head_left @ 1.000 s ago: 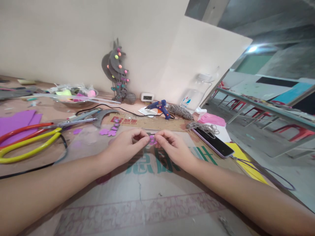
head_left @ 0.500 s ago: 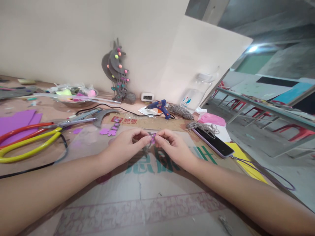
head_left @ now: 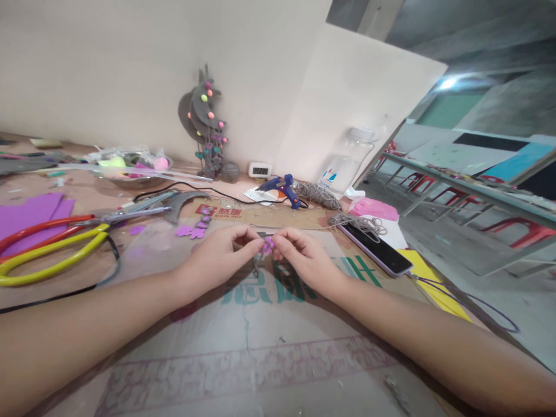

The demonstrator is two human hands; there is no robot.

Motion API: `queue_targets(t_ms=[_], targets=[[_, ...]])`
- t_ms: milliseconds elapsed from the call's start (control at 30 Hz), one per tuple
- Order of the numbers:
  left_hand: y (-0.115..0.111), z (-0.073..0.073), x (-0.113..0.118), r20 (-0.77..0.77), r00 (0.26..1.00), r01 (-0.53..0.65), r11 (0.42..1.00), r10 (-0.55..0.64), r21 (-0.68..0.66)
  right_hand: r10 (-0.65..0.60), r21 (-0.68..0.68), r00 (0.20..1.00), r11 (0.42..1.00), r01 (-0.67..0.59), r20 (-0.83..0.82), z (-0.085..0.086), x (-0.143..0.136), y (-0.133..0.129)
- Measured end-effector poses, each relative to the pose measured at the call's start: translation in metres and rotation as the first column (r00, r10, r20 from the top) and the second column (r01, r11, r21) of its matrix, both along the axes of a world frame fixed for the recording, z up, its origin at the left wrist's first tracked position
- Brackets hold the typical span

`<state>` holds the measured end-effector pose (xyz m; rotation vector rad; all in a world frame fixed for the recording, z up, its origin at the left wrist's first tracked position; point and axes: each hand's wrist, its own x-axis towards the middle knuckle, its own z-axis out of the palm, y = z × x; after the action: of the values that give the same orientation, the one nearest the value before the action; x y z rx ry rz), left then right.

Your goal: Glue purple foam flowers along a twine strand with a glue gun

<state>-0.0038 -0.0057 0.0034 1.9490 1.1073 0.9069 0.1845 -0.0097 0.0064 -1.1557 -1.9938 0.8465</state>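
Over the middle of the cardboard-covered table, my left hand (head_left: 230,252) and my right hand (head_left: 302,258) meet at the fingertips. Between them is a small purple flower-shaped piece (head_left: 268,244), pinched from both sides. A bit of grey cord (head_left: 257,263) dangles below my left fingers; what it is tied to is hidden. Beyond my left hand lie purple flower cutouts (head_left: 191,231) and a short row of small purple-and-grey pieces (head_left: 204,218).
Red-and-yellow-handled scissors (head_left: 87,231) and purple sheets (head_left: 39,217) lie left. A blue glue gun (head_left: 284,188), digital timer (head_left: 259,169), clear bottle (head_left: 347,162) and moon-shaped hanging decoration (head_left: 204,116) stand behind. A phone (head_left: 377,249) with grey cord on it lies right.
The purple flower piece shows more plainly between my fingertips, which have shifted slightly. Both hands keep their pinch, and the things around them stay put.
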Motion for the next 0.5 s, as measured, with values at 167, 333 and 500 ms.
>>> queue_targets(t_ms=[167, 333, 500], targets=[[0.0021, -0.0002, -0.0007, 0.045, 0.999, -0.018, 0.999, 0.016, 0.050, 0.126, 0.004, 0.989, 0.992, -0.126, 0.078, -0.0007, -0.0018, 0.0027], [0.0028, -0.0004, -0.0008, 0.061, 0.998, -0.022, 0.999, 0.020, 0.046, 0.204, 0.100, 0.962, 0.969, -0.224, 0.182, -0.0003, -0.0050, 0.0024], [0.0062, -0.0042, -0.0012, 0.035, 0.999, -0.044, 0.997, 0.042, 0.061, 0.059, 0.024, 0.993, 0.998, -0.061, 0.099, 0.0011, -0.0050, -0.0028]])
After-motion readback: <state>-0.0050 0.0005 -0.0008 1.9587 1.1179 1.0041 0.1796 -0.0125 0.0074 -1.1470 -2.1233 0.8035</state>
